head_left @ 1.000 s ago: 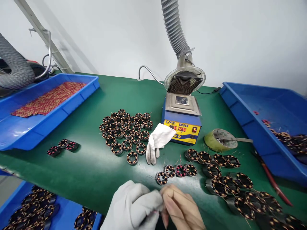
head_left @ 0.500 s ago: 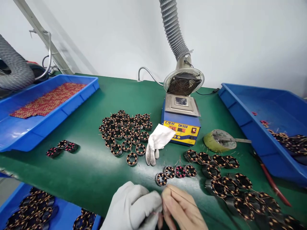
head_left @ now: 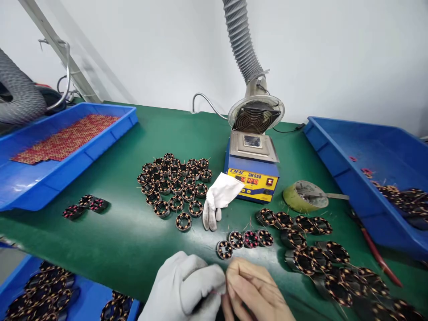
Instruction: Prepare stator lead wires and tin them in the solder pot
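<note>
My left hand (head_left: 183,287), in a pale grey glove, is curled closed at the bottom middle. A dark thing with a trace of pink shows between its fingers; it looks like a wound motor stator, mostly hidden. Bare, my right hand (head_left: 256,287) meets the glove's fingertips, thumb and forefinger pinched together. What that pinch holds is too small to make out. Just beyond the fingertips, a stator with copper windings (head_left: 224,257) stands beside a short row that includes a pink-wound stator (head_left: 250,239). A white glove (head_left: 220,196) lies farther back.
Behind stands a blue-and-yellow solder pot (head_left: 253,178) under an exhaust hood (head_left: 257,117). Several stators (head_left: 175,203) cluster left of it; more (head_left: 302,262) line the right. A round tin (head_left: 302,196), red-handled pliers (head_left: 381,258) and blue trays (head_left: 113,133) flank the green bench.
My right hand has shifted slightly and its fingers are drawn in a little more against the glove. The digits on the solder pot's display differ.
</note>
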Demonstrator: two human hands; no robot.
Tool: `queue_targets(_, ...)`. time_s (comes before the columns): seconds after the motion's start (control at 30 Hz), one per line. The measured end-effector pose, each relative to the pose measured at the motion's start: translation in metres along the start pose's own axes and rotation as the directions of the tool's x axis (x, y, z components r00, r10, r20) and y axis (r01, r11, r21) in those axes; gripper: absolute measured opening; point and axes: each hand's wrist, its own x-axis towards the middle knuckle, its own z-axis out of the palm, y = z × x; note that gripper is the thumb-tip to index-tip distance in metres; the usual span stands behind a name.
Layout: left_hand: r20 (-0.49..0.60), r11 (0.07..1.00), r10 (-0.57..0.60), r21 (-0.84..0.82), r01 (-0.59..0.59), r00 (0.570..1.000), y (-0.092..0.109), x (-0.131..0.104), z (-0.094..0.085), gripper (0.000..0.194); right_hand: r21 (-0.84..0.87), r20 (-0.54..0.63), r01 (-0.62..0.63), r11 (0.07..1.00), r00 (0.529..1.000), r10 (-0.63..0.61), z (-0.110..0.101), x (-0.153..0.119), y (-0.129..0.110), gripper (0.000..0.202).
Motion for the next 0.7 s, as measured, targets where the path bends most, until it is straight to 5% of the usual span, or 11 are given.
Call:
queue_targets(0.07,-0.002,0.996,-0.054,-0.065,0.054,0.999,0.0,0.0,0.0,0.021,0.144,0.026,-0.074,0.987,0.997,0.071,-0.003,-0.001,0.002,0.05)
queue_targets(0.17,0.059,0.946,-0.192,-0.255,0.2,0.98,-0.001,-0.003,-0.001,0.014,-0.129,-0.109,0.26,0.957,0.955,-0.274,-0.009,0.002,-0.005,0.037)
queue_targets(0.27,0.114,0.894,-0.203,-0.385,0.231,0.973,-0.003,-0.007,0.0,0.012,-0.491,0.007,0.492,0.719,0.828,-0.561,-0.012,0.004,-0.012,0.006)
queue_targets(0.37,0.072,0.942,-0.162,-0.287,0.175,0.984,-0.003,-0.008,0.0,0.011,-0.655,0.09,0.531,0.538,0.762,-0.642,-0.009,0.003,-0.008,0.016)
queue_targets(0.43,0.034,0.991,-0.068,-0.112,0.071,0.997,-0.002,-0.006,0.001,0.016,-0.564,-0.02,0.421,0.711,0.853,-0.522,-0.004,0.002,-0.001,0.021)
queue_targets(0.5,0.024,1.0,0.009,-0.006,-0.009,1.0,-0.001,-0.004,0.0,0.019,-0.211,-0.044,0.188,0.959,0.979,-0.202,-0.001,0.002,0.005,0.036)
queue_targets(0.53,0.022,1.0,-0.004,-0.018,0.004,1.0,0.0,-0.003,0.0,0.019,-0.036,-0.007,0.097,0.995,0.995,-0.097,0.0,0.002,0.006,0.045)
queue_targets(0.57,0.019,0.997,-0.043,-0.069,0.044,0.999,-0.001,-0.003,0.0,0.017,0.067,0.009,0.077,0.995,0.997,-0.078,0.0,0.003,0.005,0.05)
queue_targets(0.63,0.054,0.96,-0.155,-0.227,0.164,0.986,-0.002,-0.004,0.001,0.014,-0.017,-0.072,0.256,0.966,0.964,-0.257,-0.003,0.006,0.001,0.046)
queue_targets(0.7,0.109,0.907,-0.223,-0.342,0.247,0.969,-0.004,-0.007,0.002,0.015,-0.312,-0.104,0.484,0.818,0.838,-0.536,-0.007,0.009,-0.005,0.018)
